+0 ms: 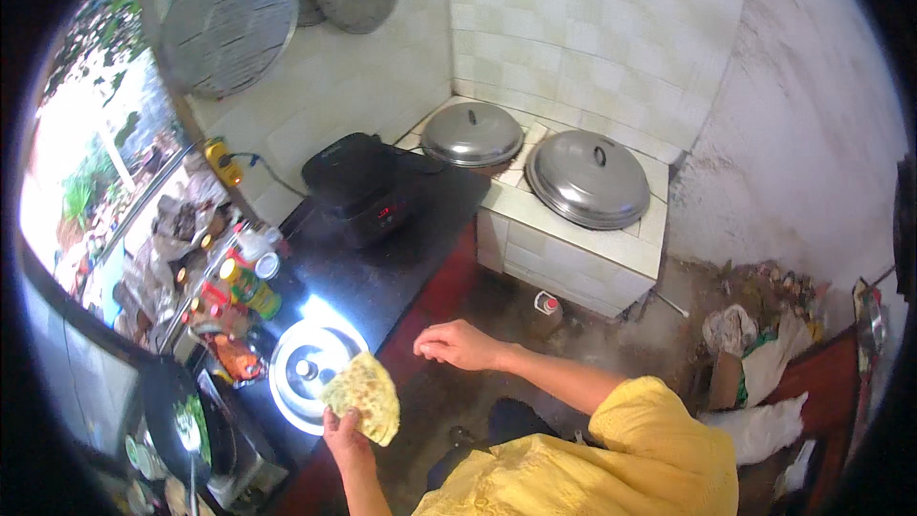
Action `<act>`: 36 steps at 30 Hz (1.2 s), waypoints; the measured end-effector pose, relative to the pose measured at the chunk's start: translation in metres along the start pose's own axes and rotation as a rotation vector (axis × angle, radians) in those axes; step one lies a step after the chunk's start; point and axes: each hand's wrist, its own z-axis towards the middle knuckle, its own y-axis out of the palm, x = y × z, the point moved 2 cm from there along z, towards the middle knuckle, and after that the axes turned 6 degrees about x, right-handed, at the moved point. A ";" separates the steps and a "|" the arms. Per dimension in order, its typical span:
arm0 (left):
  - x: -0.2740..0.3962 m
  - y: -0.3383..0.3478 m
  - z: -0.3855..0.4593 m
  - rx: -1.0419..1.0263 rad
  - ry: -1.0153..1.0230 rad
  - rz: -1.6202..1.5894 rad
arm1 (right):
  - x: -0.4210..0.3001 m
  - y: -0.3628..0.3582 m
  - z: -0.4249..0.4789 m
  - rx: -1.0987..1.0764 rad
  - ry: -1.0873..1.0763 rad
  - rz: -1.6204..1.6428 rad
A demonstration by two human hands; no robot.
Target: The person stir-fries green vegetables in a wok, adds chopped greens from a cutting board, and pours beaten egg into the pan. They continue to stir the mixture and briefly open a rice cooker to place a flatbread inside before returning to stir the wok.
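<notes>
My left hand (346, 437) grips a folded, browned flatbread (364, 401) by its lower left edge, thumb on top. The bread is held over the right rim of a shiny round metal lid (286, 373) with a knob in its middle, and hides part of it. The lid lies on the dark counter (401, 279), under bright glare. My right hand (451, 344) hangs in the air to the right of the counter's front edge. Its fingers are loosely curled together, and nothing shows in them.
A black electric cooking appliance (365, 190) with a lit display stands farther back. Domed metal lids (473, 132) cover the tiled stove (573, 251). Seasoning bottles (251, 290) line the window side. A wok (168, 419) holds chopped greens and a metal utensil (192, 473).
</notes>
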 end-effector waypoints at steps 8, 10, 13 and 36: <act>-0.016 0.020 0.087 0.147 0.093 0.032 | 0.061 -0.059 0.148 0.113 -0.082 -0.147; -0.012 0.041 0.099 0.186 0.092 -0.013 | 0.084 -0.090 0.189 0.208 -0.121 -0.228; -0.015 0.085 0.114 0.265 0.116 -0.138 | 0.100 -0.136 0.242 0.405 -0.147 -0.229; -0.024 0.143 0.192 0.625 0.287 -0.228 | 0.146 -0.135 0.405 0.022 -0.600 -0.749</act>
